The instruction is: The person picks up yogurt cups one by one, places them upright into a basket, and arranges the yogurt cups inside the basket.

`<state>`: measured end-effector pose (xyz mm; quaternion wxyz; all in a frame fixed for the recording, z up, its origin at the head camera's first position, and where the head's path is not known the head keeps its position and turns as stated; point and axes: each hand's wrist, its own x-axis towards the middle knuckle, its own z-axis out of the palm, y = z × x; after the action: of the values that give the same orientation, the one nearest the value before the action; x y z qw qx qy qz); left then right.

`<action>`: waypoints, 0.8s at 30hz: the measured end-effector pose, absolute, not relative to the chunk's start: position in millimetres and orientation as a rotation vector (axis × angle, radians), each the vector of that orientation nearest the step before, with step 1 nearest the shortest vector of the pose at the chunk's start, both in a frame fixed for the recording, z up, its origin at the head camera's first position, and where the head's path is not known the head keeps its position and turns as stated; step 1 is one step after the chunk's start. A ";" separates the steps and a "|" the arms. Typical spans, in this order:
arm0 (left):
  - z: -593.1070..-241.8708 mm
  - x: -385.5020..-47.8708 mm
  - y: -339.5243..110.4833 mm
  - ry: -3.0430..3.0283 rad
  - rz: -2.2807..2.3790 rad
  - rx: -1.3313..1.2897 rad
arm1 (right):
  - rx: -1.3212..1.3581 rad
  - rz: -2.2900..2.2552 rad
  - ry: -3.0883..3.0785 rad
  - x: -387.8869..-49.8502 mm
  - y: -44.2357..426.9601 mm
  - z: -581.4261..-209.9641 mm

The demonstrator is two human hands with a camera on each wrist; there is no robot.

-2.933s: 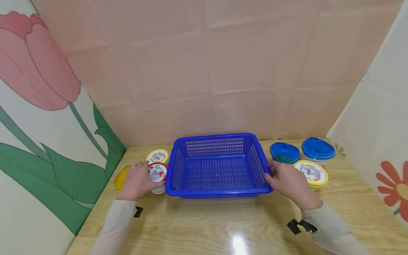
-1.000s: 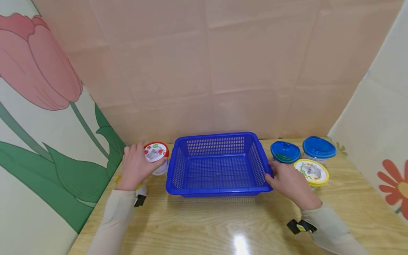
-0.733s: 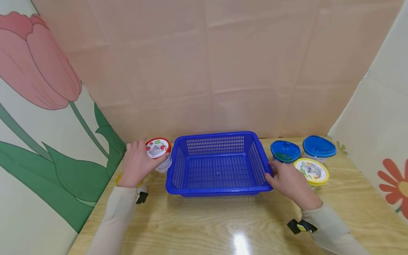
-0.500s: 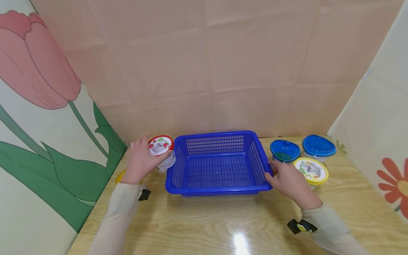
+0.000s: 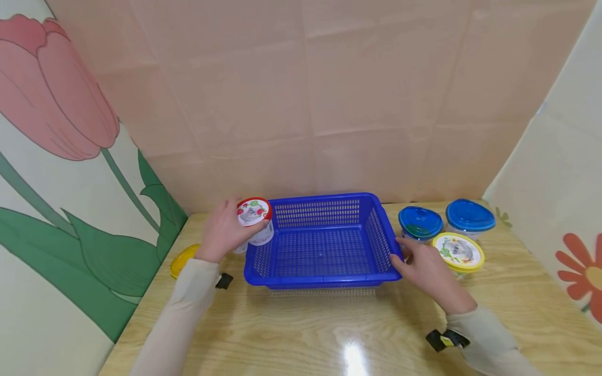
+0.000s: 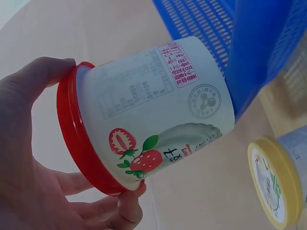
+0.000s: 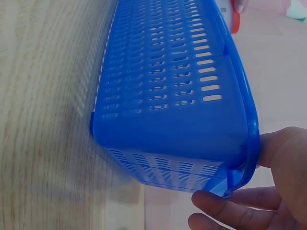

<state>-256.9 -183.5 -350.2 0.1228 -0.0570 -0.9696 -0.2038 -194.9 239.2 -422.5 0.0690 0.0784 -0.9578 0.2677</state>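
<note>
My left hand (image 5: pixel 224 230) grips a white tub with a red lid (image 5: pixel 254 211) by the lid, raised at the left rim of a blue basket (image 5: pixel 322 284). In the left wrist view the tub (image 6: pixel 158 110) shows strawberry pictures, and the fingers curl round its red lid. The inside of the basket holds nothing. My right hand (image 5: pixel 430 271) pinches the basket's right rim, thumb on one side and fingers on the other, as the right wrist view of the basket (image 7: pixel 172 129) also shows.
Left of the basket lies a yellow lid (image 5: pixel 184 260); a yellow-lidded tub (image 6: pixel 276 182) stands near the basket. On the right are two blue-lidded containers (image 5: pixel 420 222) (image 5: pixel 469 215) and a yellow-lidded tub (image 5: pixel 458 251). Walls rise behind and at both sides.
My left hand has carried the red-lidded tub up and to the right, from the table beside the basket to its left rim. The right hand and the basket have stayed nearly still.
</note>
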 end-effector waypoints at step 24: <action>-351.9 -290.1 -159.0 -2.819 -0.728 -0.238 | 0.255 0.824 -2.876 -194.4 239.2 -424.6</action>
<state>-290.1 -159.0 -351.9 0.1098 -0.0809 -0.9592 -0.2478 -194.4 239.2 -424.6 0.0694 0.0847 -0.9556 0.2736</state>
